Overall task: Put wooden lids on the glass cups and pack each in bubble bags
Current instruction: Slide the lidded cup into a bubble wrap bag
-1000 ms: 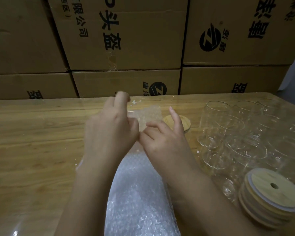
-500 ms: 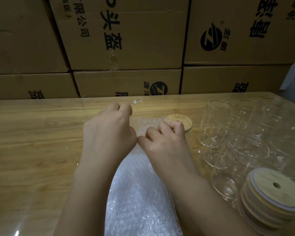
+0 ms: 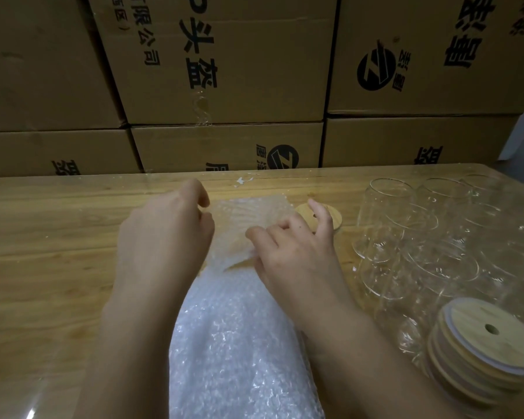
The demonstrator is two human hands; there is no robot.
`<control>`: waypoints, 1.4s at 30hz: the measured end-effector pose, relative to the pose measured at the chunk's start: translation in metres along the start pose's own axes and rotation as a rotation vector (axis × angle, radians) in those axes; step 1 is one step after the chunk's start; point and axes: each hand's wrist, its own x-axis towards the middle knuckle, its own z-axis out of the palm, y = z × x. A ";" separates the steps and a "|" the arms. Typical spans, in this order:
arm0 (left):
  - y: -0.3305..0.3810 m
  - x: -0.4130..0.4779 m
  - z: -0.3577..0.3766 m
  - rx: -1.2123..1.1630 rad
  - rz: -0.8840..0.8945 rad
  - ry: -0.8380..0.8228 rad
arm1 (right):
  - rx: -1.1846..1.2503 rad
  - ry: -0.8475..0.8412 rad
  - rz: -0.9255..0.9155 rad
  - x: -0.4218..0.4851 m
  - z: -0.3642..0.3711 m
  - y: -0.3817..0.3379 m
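Cardboard boxes with black print are stacked as a wall behind the bench. The wooden table runs the full width in front of them and has a glossy clear cover on it.

The pile of bubble bags lies at centre, running from the near edge away between both forearms. The glass cups are a tight cluster on the right side of the table, packed against each other and mouths up as far as I can tell. The stack of wooden lids sits at near right, just in front of the cups. It leans a bit, and the top lid shows a centre hole and a white ring under it.

The left hand is at the far end of the pile with fingers curled and thumb and forefinger pinching the left edge of the top bubble bag. The right hand is just right of it, thumb and curled fingers pinching the same bag on its right side, one finger sticking up free. The bag is lifted off the pile and spans between the two grips, its far end beyond the fingertips and the table grain visible through it.

A single wooden lid lies flat on the table just beyond the right hand, between the bag and the cups and partly hidden by that raised finger. A white scrap lies on the table near the far edge.
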 end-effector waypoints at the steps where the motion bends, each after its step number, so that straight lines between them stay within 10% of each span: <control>1: -0.001 0.002 0.001 0.004 -0.014 0.032 | 0.029 -0.019 -0.024 0.000 -0.002 0.001; 6: -0.004 0.006 0.008 0.000 -0.092 0.150 | 0.270 0.029 -0.027 0.002 -0.006 0.002; 10: -0.006 0.008 0.011 -0.062 -0.088 0.214 | 0.548 0.296 0.322 0.002 -0.004 -0.001; 17: -0.009 0.008 0.011 -0.044 -0.126 0.255 | 0.249 -0.172 0.547 0.000 0.011 0.014; 31: -0.015 0.007 0.014 -0.026 0.140 0.005 | 0.091 -0.169 0.484 0.002 0.005 0.031; 42: -0.010 0.010 0.026 -0.008 0.103 -0.139 | 0.781 0.612 0.401 0.010 -0.016 0.029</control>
